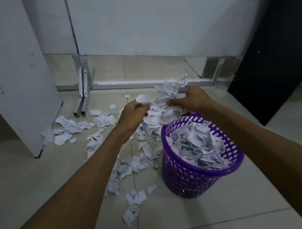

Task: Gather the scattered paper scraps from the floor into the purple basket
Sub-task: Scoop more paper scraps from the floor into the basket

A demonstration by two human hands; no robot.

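Both arms reach forward over the tiled floor [182,227]. The right hand [189,99] is curled round a large crumpled bunch of paper scraps [170,91], which bulges up above its fingers and spills down beneath them. The left hand [133,112] sits just beside it, fingers curled, pinching a smaller white scrap [143,99] at its fingertips. The two hands are close together but not touching; the loose paper fills the gap between them.

Directly below and slightly nearer than the right hand stands the purple basket [186,175], upright on the floor, its perforated wall showing and its far rim lying just under the hanging paper. It is filled close to the brim with torn white scraps [196,146]. The held bunch hangs over the basket's far edge.

More scraps are still on the floor. A dense patch lies below the left hand and touching the basket's left side [148,130]. A scattered spread sits well to the left of the left hand [77,127], reaching the foot of a white panel [9,76]. Another loose trail runs under the left forearm toward the camera [131,201].

Beyond the hands, grey metal frame legs [83,89] rest on the floor below a pale wall. To the right of the right hand a black board [281,46] leans at an angle.
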